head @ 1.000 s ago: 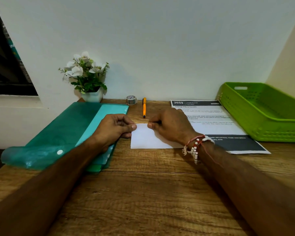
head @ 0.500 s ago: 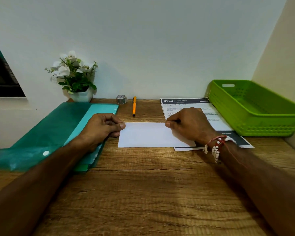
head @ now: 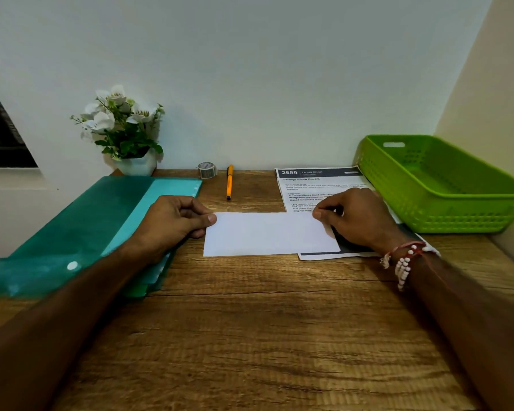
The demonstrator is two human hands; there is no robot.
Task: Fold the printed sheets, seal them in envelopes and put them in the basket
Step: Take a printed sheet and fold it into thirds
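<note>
Nearest the camera, two bare forearms extend forward over the wood-grain desk top, converging slightly toward its middle. The right wrist carries a red thread and white bead bracelet.

The folded white paper sheet lies flat on the desk between the hands, blank side up, long axis running left to right. Its right end overlaps the lower left part of a printed sheet with black header band, which lies flat with its long axis running toward the wall, header at the far end.

The left hand is curled, thumb on top, pinching the far left corner of the folded sheet. The right hand is likewise curled, knuckles up, fingertips pinching the far right corner; its heel rests over the printed sheet.

Under the left forearm lie translucent green plastic folders, stacked. To the right stands the lime green perforated plastic basket, just beside the printed sheet.

Against the wall: an orange pen pointing toward the wall, a small tape roll, and white artificial flowers in a white pot.
</note>
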